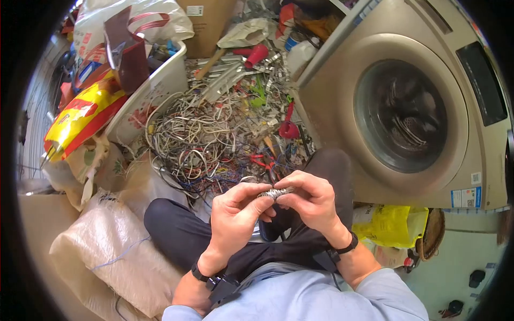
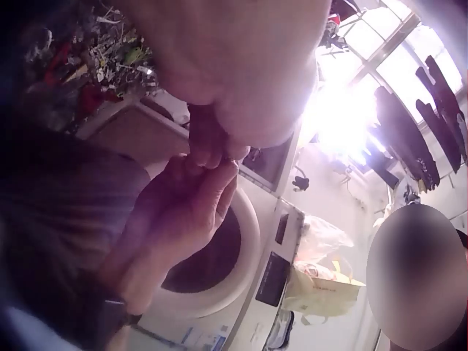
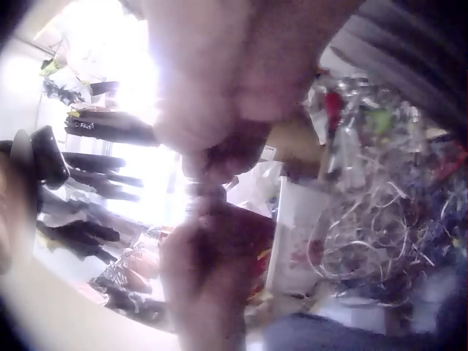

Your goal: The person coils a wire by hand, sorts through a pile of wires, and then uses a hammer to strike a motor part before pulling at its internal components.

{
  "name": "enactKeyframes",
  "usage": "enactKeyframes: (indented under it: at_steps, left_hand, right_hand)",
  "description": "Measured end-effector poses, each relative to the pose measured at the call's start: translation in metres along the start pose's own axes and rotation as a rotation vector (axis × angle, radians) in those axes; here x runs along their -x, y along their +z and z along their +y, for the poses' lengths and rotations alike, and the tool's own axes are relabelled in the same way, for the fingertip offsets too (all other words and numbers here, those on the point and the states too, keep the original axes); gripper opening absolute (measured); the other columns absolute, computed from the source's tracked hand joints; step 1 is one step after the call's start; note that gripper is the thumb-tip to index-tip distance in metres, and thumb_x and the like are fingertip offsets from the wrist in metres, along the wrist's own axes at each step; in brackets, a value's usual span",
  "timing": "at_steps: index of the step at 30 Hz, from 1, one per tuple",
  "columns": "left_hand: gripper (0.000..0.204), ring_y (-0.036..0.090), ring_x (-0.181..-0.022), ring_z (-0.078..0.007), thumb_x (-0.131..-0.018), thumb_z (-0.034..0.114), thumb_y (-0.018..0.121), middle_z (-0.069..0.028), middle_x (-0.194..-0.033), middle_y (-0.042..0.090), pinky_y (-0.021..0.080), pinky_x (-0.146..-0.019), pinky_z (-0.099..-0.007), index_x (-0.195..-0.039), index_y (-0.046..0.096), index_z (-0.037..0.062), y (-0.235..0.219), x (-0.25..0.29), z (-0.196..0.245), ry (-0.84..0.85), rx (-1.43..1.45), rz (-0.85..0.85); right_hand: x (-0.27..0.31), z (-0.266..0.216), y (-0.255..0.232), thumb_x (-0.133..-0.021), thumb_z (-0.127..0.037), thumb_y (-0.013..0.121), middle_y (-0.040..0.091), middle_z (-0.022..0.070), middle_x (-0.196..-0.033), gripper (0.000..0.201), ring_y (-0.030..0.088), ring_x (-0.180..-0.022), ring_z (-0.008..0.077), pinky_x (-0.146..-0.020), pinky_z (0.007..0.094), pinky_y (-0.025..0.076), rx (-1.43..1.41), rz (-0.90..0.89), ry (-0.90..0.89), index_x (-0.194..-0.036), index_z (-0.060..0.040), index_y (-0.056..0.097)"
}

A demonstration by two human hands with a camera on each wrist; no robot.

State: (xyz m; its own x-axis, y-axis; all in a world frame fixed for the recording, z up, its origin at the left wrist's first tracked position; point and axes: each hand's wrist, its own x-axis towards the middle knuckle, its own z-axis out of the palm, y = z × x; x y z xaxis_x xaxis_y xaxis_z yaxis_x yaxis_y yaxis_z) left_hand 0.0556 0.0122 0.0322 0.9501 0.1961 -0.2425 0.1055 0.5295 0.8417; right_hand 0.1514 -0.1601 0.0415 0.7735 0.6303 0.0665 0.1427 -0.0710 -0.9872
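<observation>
In the head view, a small twisted bundle of silvery wire (image 1: 276, 193) is held up over the person's lap. My left hand (image 1: 236, 209) pinches its left end between thumb and fingers. The other end is gripped by my right hand (image 1: 311, 202), thumb below and forefinger above. Both hands meet closely, fingertips almost together. In the left wrist view the right hand (image 2: 194, 201) reaches up to the left hand (image 2: 241, 95), and the bundle is mostly hidden behind fingers. Red-handled pliers (image 1: 272, 170) lie just beyond the hands on the floor.
A tangled heap of cables (image 1: 193, 131) and metal scraps covers the floor ahead. A white tub (image 1: 155, 88) full of bags stands left of it, and a washing machine (image 1: 348, 115) on the right. A woven sack (image 1: 115, 251) lies by the left knee.
</observation>
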Motion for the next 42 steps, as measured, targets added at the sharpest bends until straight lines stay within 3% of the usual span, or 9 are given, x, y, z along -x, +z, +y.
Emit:
enactKeyframes:
  at_steps: [9,12,14,20,28,32,34,38,42]
  left_hand:
    - [0.022,0.071,-0.078,-0.0136,-0.092,-0.008,0.068,-0.0089,-0.091,0.073,0.059,-0.069,-0.0257,-0.114,0.068,-0.0039,0.039,0.001,-0.015,0.157,-0.289,-0.11]
    - [0.028,0.072,-0.083,-0.015,-0.091,-0.008,0.069,-0.0101,-0.098,0.073,0.06,-0.071,-0.0274,-0.118,0.066,-0.0041,0.057,0.004,-0.023,0.145,-0.26,-0.118]
    - [0.033,0.073,-0.085,-0.0167,-0.09,-0.005,0.071,-0.0111,-0.102,0.073,0.061,-0.071,-0.0291,-0.122,0.064,-0.0045,0.071,0.005,-0.018,-0.053,0.026,-0.079]
    - [0.027,0.074,-0.085,-0.0184,-0.09,-0.003,0.074,-0.014,-0.106,0.074,0.062,-0.071,-0.0302,-0.116,0.067,-0.0045,0.077,0.01,-0.03,-0.072,0.041,-0.065]
    - [0.039,0.072,-0.105,-0.0194,-0.087,-0.011,0.073,-0.0144,-0.113,0.072,0.06,-0.09,-0.0316,-0.124,0.061,-0.0047,0.091,0.021,-0.037,0.094,-0.159,-0.022]
    - [0.037,0.072,-0.102,-0.0186,-0.089,-0.008,0.072,-0.0135,-0.112,0.072,0.06,-0.089,-0.0315,-0.124,0.061,-0.0047,0.088,0.025,-0.042,0.148,-0.272,-0.029]
    - [0.033,0.072,-0.096,-0.0177,-0.092,-0.003,0.072,-0.0121,-0.109,0.073,0.06,-0.085,-0.0308,-0.124,0.062,-0.004,0.082,0.024,-0.044,-0.091,-0.017,-0.072]
    - [0.028,0.072,-0.086,-0.0176,-0.093,0.003,0.074,-0.0109,-0.1,0.074,0.059,-0.076,-0.0301,-0.119,0.066,-0.0026,0.073,0.027,-0.06,-0.158,0.203,-0.042]
    - [0.026,0.071,-0.083,-0.0155,-0.091,-0.001,0.074,-0.0095,-0.096,0.074,0.059,-0.076,-0.0284,-0.117,0.067,-0.002,0.066,0.034,-0.06,-0.045,0.044,0.035]
  right_hand:
    - [0.036,-0.005,-0.033,-0.088,0.002,0.076,0.069,0.0074,-0.094,0.022,0.067,-0.083,0.0117,-0.07,0.0244,0.053,-0.066,0.106,-0.025,-0.109,0.0008,0.072]
    - [0.046,-0.006,-0.048,-0.085,0.002,0.078,0.07,0.0086,-0.098,0.023,0.067,-0.085,0.0153,-0.071,0.0272,0.053,-0.022,0.123,-0.049,-0.108,-0.0001,0.072]
    - [0.047,-0.009,-0.057,-0.084,0.002,0.077,0.07,0.0101,-0.099,0.027,0.068,-0.085,0.0182,-0.075,0.0297,0.054,0.114,0.163,-0.165,-0.111,-0.0005,0.072]
    - [0.059,-0.009,-0.062,-0.082,0.003,0.079,0.071,0.0119,-0.101,0.036,0.07,-0.089,0.0207,-0.079,0.0322,0.057,-0.031,0.2,-0.125,-0.116,0.0003,0.069]
    - [0.069,-0.001,-0.073,-0.08,0.001,0.081,0.071,0.0123,-0.1,0.036,0.071,-0.087,0.0234,-0.079,0.0333,0.057,0.116,0.168,-0.26,-0.115,-0.0007,0.072]
    - [0.073,-0.004,-0.074,-0.08,0.003,0.08,0.07,0.0122,-0.098,0.033,0.071,-0.084,0.0238,-0.074,0.0329,0.058,0.175,0.12,-0.267,-0.112,-0.0019,0.072]
    - [0.076,-0.004,-0.07,-0.08,0.004,0.079,0.069,0.0121,-0.097,0.032,0.071,-0.083,0.024,-0.072,0.0329,0.058,0.271,0.089,-0.303,-0.111,-0.0021,0.072]
    - [0.079,-0.001,-0.054,-0.082,0.006,0.076,0.068,0.0122,-0.096,0.027,0.071,-0.082,0.0253,-0.069,0.0334,0.058,0.281,0.147,-0.3,-0.108,-0.0011,0.071]
    - [0.077,-0.008,-0.052,-0.084,0.001,0.077,0.069,0.0132,-0.102,0.028,0.07,-0.084,0.0243,-0.073,0.0327,0.057,0.227,0.078,-0.212,-0.112,0.0005,0.071]
